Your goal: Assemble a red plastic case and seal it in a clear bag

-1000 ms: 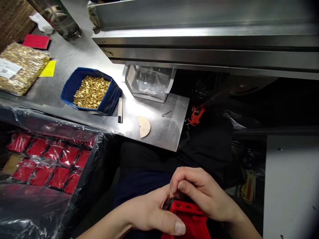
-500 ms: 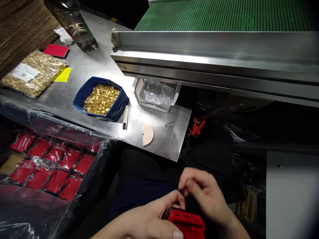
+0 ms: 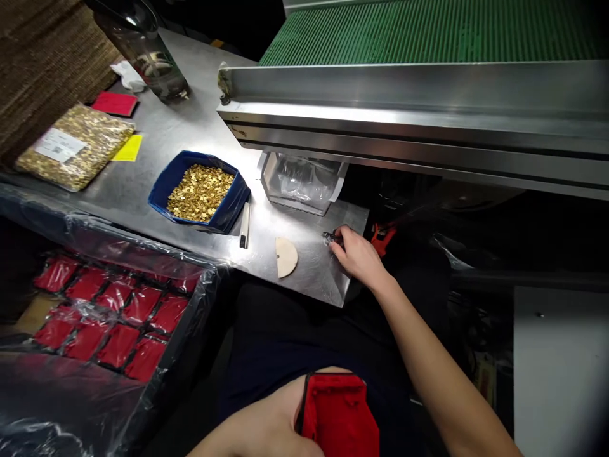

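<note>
My left hand (image 3: 266, 425) is at the bottom of the view over my lap, holding a red pouch (image 3: 340, 412) by its left edge. My right hand (image 3: 356, 254) has reached out to the metal table (image 3: 157, 146), and its fingers pinch a small metal clip (image 3: 329, 237) lying near the table's right corner. A wooden half-disc (image 3: 287, 256) lies just left of that hand. A blue bin (image 3: 164, 187) of small gold pieces stands further left.
A black crate (image 3: 188, 324) lined with plastic holds rows of red pouches at lower left. A bag of gold pieces (image 3: 76, 146), a bottle (image 3: 147, 51), red and yellow cards sit at the back left. A green conveyor (image 3: 428, 32) with steel rails runs above. Orange pliers (image 3: 383, 236) lie beside the table.
My right hand left the red pouch and reached forward to the small clip on the table. The left hand kept the pouch, which now shows its flat side.
</note>
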Action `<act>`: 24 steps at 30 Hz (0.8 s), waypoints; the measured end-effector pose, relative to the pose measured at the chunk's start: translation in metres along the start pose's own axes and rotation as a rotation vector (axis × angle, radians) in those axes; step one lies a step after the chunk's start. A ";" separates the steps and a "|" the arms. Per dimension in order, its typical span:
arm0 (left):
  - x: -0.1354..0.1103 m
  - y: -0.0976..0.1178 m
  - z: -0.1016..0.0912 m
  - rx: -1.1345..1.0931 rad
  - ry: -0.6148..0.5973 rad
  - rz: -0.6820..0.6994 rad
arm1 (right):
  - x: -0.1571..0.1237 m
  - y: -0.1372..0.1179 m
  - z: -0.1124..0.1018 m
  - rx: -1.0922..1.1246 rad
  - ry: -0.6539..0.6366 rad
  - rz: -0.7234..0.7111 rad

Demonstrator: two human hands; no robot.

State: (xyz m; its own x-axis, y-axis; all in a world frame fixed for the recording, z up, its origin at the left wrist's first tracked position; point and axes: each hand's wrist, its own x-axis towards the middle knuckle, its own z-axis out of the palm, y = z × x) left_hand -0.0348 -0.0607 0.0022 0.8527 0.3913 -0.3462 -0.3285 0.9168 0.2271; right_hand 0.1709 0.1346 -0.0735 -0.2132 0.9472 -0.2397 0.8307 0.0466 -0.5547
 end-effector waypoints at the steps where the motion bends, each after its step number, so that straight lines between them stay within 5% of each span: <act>1: -0.001 0.000 -0.001 -0.014 0.009 0.017 | -0.006 0.000 0.001 0.003 -0.021 0.015; 8: -0.004 0.001 -0.010 -0.046 0.039 0.056 | -0.058 -0.002 0.000 0.075 -0.083 0.144; 15: 0.004 0.009 -0.005 0.051 0.154 0.047 | -0.151 -0.033 -0.051 0.608 -0.136 0.227; 19: 0.013 0.017 0.007 0.077 0.145 0.082 | -0.189 -0.061 -0.066 0.504 -0.219 0.137; 24: 0.021 0.019 0.016 0.088 0.149 0.076 | -0.202 -0.074 -0.051 0.420 -0.169 -0.046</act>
State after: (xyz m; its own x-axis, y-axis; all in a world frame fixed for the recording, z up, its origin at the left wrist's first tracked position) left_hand -0.0165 -0.0365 0.0139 0.7552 0.4723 -0.4546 -0.3471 0.8764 0.3338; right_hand 0.1786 -0.0444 0.0569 -0.3548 0.8803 -0.3150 0.5457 -0.0785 -0.8343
